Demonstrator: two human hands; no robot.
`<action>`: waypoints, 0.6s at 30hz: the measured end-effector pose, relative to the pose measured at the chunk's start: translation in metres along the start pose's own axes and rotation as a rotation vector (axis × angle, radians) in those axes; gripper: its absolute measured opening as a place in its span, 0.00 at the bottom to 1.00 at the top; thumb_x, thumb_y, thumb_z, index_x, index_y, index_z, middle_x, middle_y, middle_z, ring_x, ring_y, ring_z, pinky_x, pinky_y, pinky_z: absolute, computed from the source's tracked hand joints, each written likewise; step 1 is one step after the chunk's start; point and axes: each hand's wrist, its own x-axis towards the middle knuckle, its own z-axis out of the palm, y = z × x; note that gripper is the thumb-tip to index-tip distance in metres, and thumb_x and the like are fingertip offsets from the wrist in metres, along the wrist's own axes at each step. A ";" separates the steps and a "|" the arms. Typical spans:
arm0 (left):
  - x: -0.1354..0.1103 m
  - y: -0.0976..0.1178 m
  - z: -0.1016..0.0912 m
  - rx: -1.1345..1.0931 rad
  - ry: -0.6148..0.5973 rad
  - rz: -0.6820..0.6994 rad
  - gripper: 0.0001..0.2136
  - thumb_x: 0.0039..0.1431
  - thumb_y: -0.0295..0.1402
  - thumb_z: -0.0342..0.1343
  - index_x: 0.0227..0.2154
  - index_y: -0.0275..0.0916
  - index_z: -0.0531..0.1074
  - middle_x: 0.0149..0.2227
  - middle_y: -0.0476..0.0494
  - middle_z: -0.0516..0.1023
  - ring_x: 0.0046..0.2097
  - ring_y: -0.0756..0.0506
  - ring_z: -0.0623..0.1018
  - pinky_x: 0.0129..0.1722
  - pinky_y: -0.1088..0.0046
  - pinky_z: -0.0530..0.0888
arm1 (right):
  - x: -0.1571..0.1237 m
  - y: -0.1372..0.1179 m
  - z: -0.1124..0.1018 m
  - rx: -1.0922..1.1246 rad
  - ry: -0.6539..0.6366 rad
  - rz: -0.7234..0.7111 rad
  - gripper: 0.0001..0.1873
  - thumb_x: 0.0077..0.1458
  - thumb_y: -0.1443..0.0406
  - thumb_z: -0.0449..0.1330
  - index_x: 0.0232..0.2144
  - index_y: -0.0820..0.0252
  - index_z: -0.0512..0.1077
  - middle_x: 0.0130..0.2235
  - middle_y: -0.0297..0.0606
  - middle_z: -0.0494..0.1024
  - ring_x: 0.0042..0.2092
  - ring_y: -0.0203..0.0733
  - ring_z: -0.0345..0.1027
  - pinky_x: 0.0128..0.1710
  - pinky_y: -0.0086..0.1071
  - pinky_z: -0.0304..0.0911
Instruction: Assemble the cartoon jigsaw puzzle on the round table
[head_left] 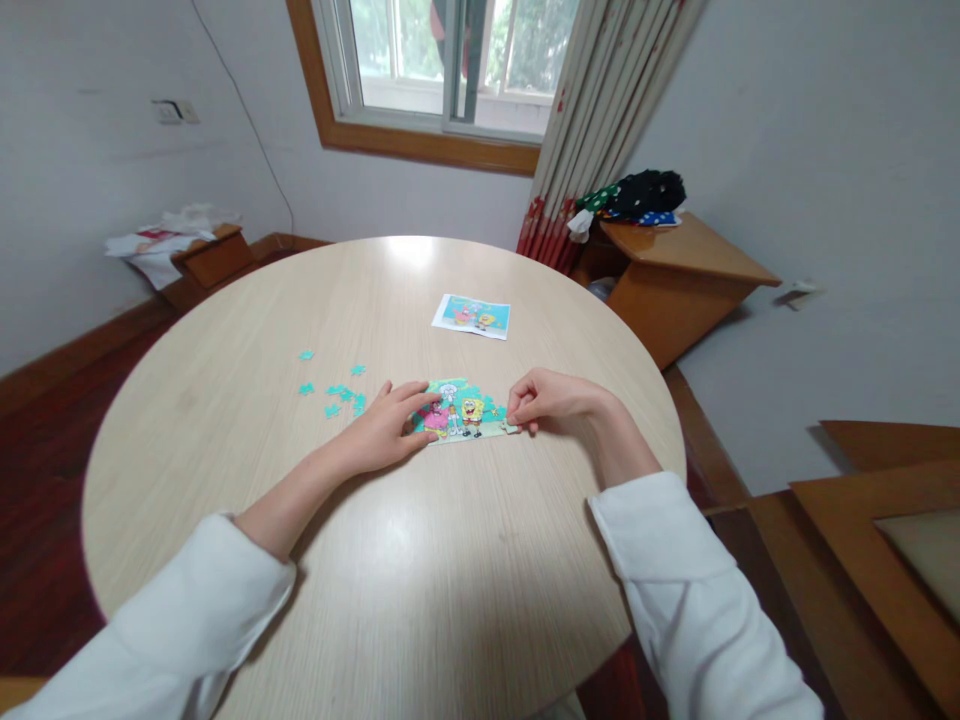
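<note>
A partly assembled jigsaw puzzle with cartoon figures lies flat on the round table. My left hand rests on its left side, fingers spread over the pink figure, holding nothing. At the lower right corner my right hand pinches a small pale puzzle piece between thumb and fingers, right against the puzzle's edge. Part of that piece is hidden by the fingertips. Several loose turquoise puzzle pieces lie scattered to the left of my left hand.
Beyond the puzzle lies a printed reference picture of the same figures. A wooden cabinet with clothes on top stands behind the table at right, by a curtain. Wooden furniture stands at the right edge.
</note>
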 end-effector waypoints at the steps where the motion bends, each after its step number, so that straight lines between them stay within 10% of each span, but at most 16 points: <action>1: 0.000 0.000 0.000 0.004 0.000 0.000 0.24 0.58 0.39 0.52 0.57 0.38 0.63 0.62 0.30 0.61 0.64 0.37 0.60 0.63 0.45 0.45 | 0.000 0.000 0.000 -0.003 0.003 0.003 0.11 0.34 0.63 0.69 0.19 0.65 0.73 0.21 0.35 0.75 0.22 0.30 0.65 0.23 0.26 0.59; 18: 0.001 0.003 -0.001 0.008 0.000 0.009 0.22 0.58 0.39 0.52 0.55 0.41 0.65 0.61 0.33 0.62 0.62 0.37 0.61 0.62 0.45 0.47 | 0.002 0.002 0.005 0.003 0.045 0.003 0.12 0.33 0.65 0.69 0.18 0.63 0.69 0.18 0.33 0.74 0.21 0.31 0.66 0.22 0.25 0.58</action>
